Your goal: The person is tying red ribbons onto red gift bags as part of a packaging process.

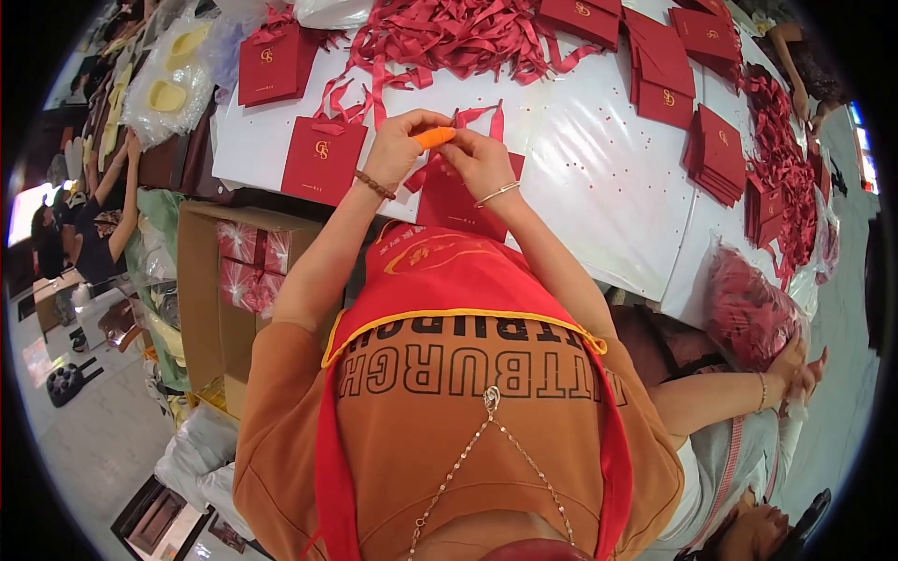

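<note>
Pinching together above the near edge of the white counter (599,159), both hands are nearly closed: the left hand (404,142), with an orange cover on one fingertip, and the right hand (479,161) meet fingertip to fingertip on the red ribbon (477,117) of a red paper bag (449,204). That bag lies flat directly under the hands, its lower part overhanging the counter edge toward the person's chest. Just left of the left hand lies another flat red bag (323,161), and a third one (271,61) sits farther away on that side. Beyond the hands, across the counter, spreads a tangled heap of red ribbons (449,37). To the right of the right hand the counter is bare white for a stretch, then come stacks of flat red bags (716,154). Below and left of the left hand, off the counter edge, stands an open cardboard box (201,309) holding wrapped red bundles (248,266). Far right, another person's hands (800,369) grip a clear sack of red pieces (748,313).
</note>
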